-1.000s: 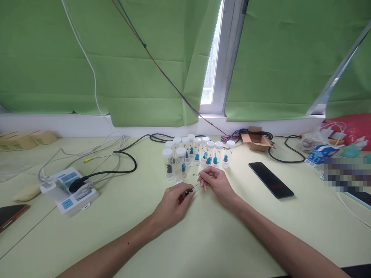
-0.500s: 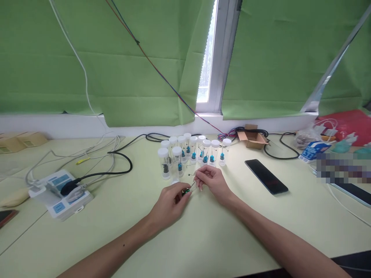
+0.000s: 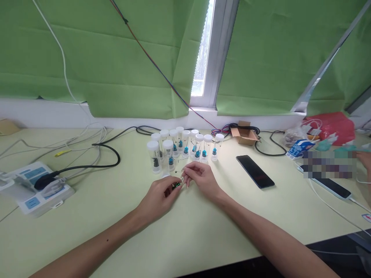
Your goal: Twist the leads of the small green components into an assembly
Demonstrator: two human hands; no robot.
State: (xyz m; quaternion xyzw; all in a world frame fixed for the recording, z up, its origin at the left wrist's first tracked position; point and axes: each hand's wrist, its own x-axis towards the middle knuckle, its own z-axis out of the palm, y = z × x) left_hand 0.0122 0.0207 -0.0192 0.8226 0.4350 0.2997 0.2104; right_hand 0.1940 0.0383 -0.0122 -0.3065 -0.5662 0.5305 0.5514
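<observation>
My left hand [image 3: 159,200] is closed in a pinch on a small dark green part [image 3: 176,186], mostly hidden by the fingers. Close beside it, my right hand [image 3: 203,180] has its fingertips together on a thin metal rod [image 3: 182,179] that runs toward the green part. A thin wire with a small dark ball end [image 3: 176,172] sticks out to the left of the right fingertips. Just beyond the hands stand several clear tubes with white caps [image 3: 155,156], holding blue or dark pieces on thin rods. One white cap [image 3: 166,176] shows low behind the left hand.
A black phone [image 3: 255,172] lies right of my hands. Behind it are an open cardboard box [image 3: 245,136] and coiled cables. A white power strip [image 3: 43,189] with plugs sits left. At the right edge is another person's hand [image 3: 364,159], near a second phone [image 3: 327,183].
The view has swung right, so the table things appear farther left. My fingertips are slightly closer together. Another person's hand now shows at the right edge.
</observation>
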